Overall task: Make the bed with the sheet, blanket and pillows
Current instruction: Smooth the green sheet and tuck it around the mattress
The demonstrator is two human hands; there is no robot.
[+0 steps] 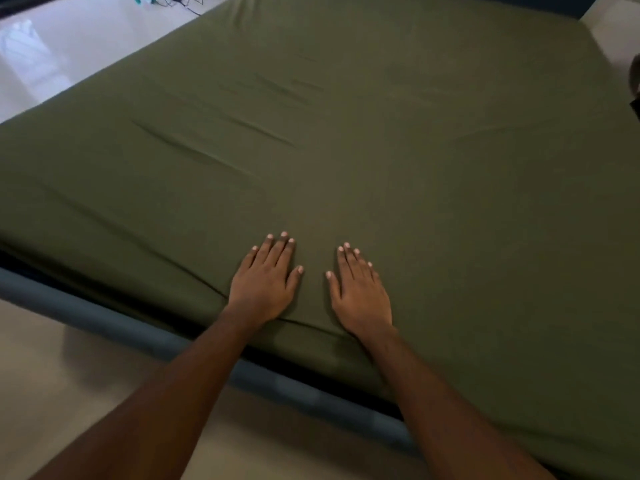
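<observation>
With the left hand point(264, 285) and right hand point(360, 294) laid flat, fingers straight, on the olive sheet point(346, 133) near the mattress's near edge, the creases point(194, 147) are best swept outward with even pressure

Both hands, left point(263, 289) and right point(360, 292), lie flat, fingers straight.

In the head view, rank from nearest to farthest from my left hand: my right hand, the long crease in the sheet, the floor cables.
From the left hand, flat on the sheet:
1. Right hand, just beside it.
2. Long crease, farther up the sheet, leftward.
3. Cables, on the floor beyond the far left corner.
</observation>
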